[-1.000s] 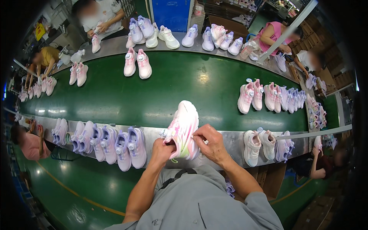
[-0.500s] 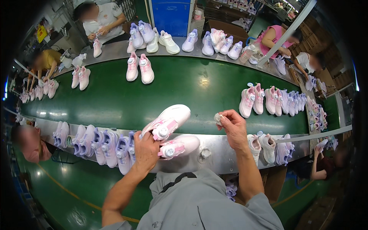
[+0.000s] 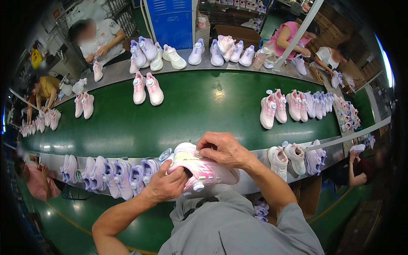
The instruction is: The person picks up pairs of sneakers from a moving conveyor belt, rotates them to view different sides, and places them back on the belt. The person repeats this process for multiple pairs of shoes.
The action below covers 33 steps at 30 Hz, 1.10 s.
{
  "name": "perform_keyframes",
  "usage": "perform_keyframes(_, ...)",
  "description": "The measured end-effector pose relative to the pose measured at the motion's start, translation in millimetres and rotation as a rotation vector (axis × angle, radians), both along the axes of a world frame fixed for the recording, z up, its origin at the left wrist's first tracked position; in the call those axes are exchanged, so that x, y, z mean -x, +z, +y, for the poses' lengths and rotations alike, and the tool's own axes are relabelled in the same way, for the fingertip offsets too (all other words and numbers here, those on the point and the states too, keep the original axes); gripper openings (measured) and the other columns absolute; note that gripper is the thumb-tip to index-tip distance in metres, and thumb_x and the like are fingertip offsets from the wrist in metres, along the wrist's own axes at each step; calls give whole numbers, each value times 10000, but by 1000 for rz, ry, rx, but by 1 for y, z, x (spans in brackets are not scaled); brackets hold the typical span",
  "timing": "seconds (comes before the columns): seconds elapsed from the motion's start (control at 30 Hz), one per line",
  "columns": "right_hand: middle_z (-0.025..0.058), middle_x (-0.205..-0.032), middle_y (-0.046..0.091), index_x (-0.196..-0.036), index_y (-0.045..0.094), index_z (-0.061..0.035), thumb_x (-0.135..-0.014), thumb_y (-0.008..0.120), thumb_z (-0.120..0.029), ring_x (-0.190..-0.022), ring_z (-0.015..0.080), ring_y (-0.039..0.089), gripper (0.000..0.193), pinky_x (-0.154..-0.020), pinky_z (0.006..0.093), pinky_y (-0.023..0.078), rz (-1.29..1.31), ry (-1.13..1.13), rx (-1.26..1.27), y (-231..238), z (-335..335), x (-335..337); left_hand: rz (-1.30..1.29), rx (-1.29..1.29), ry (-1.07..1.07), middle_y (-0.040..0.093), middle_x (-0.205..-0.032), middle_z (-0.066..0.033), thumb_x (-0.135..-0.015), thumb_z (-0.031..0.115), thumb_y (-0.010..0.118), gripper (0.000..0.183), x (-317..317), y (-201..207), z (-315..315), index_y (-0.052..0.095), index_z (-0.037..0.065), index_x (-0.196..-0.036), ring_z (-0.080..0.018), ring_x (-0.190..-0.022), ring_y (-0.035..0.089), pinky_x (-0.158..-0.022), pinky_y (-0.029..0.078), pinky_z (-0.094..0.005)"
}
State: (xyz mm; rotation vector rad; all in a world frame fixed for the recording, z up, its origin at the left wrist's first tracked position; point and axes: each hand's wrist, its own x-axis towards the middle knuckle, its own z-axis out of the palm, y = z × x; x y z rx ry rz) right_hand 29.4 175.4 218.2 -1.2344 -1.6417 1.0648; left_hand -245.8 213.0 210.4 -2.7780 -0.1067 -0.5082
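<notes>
My left hand (image 3: 168, 182) grips a white and pink sneaker (image 3: 212, 173) by its heel and collar, with fingers at the opening. The shoe is tipped on its side, its round lacing dial facing me and its toe pointing right. Against the shoe's upper edge, my right hand (image 3: 224, 149) is closed in a pinch on a small whitish lump (image 3: 198, 154), mostly hidden by the fingers. A round tag (image 3: 165, 154) shows beside the heel. The held shoe and my hands hide most of what lies under them.
A green conveyor belt (image 3: 191, 114) runs across, edged by metal ledges. Lilac sneakers (image 3: 122, 178) line the near ledge at left; white sneakers (image 3: 278, 161) stand at right. A pink pair (image 3: 146, 89) rides the belt. Several people work around; a metal bar (image 3: 346, 135) crosses at right.
My right hand has moved left and down from the air onto the sneaker with the whitish lump. My left hand has turned the shoe on its side and brought it nearer me.
</notes>
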Motion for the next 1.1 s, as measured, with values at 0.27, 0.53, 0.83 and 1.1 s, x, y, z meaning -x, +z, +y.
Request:
perform_keyframes(0.27, 122, -964, 690, -1032, 750, -43, -905, 745, -59, -894, 325, 682, 128, -801, 411, 553, -125, 100, -148, -2, -4, -4, -13, -31, -11, 709, -955, 29, -871, 161, 710, 87, 8, -6, 2, 777, 135, -919, -100, -1024, 625, -1005, 428, -449)
perform_keyframes(0.53, 91, -1016, 697, -1035, 737, -57, -899, 787, -41, -915, 289, 700, 146, -802, 399, 569, -210, 70, -289, -1, -19, -1, -2, -43, -119, 662, -910, 9, -844, 193, 693, 80, 2, 1, 7, 734, 125, -853, -121, -1001, 605, -991, 427, -453)
perform_keyframes(0.83, 110, -971, 665, -1009, 700, -33, -897, 762, -37, -896, 311, 666, 128, -799, 407, 551, -223, 36, -316, -2, -35, -6, -4, -93, -178, 607, -861, 9, -832, 207, 671, 90, -2, 7, 9, 692, 132, -788, -135, -988, 580, -980, 437, -444)
perform_keyframes(1.1, 125, -955, 651, -1004, 707, -27, -921, 726, -52, -874, 339, 651, 88, -796, 434, 539, -181, 18, -327, 4, -9, 4, 32, -142, -248, 620, -873, 26, -827, 194, 672, 61, -7, 6, 10, 675, 160, -776, -124, -992, 579, -970, 438, -440)
